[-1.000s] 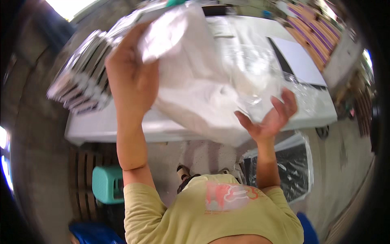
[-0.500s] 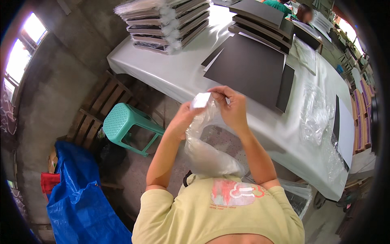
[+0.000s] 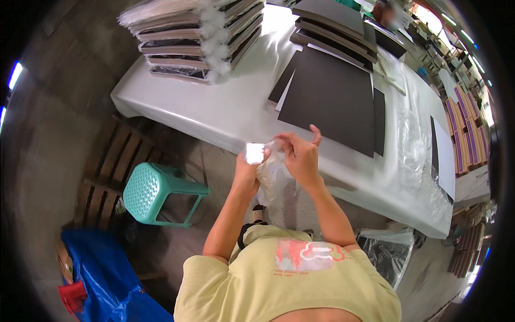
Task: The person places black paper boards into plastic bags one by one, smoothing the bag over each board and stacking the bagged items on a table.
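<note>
My left hand (image 3: 248,173) is closed around a small white rectangular piece (image 3: 254,153), bright with glare, in front of the table's near edge. Beside it my right hand (image 3: 303,160) pinches a thin bit of clear plastic by the white piece, one finger lifted away. Below and between both hands hangs a crumpled clear plastic bag (image 3: 272,180); which fingers carry it is hard to make out. Beyond my hands, a large black board (image 3: 330,99) lies on the white-covered table (image 3: 182,107), with other black and white sheets under it.
Stacked boards in clear plastic (image 3: 177,51) stand at the table's far left. More dark boards (image 3: 332,27) are piled at the back. Clear plastic film (image 3: 412,145) lies at right. On the floor at left are a green stool (image 3: 155,193), wooden pallet (image 3: 110,155) and blue tarp (image 3: 107,273).
My hands are lower in the picture, and the white piece has tilted to face me. The plastic bag hangs lower and narrower. My view has shifted, with the stool lower and further left.
</note>
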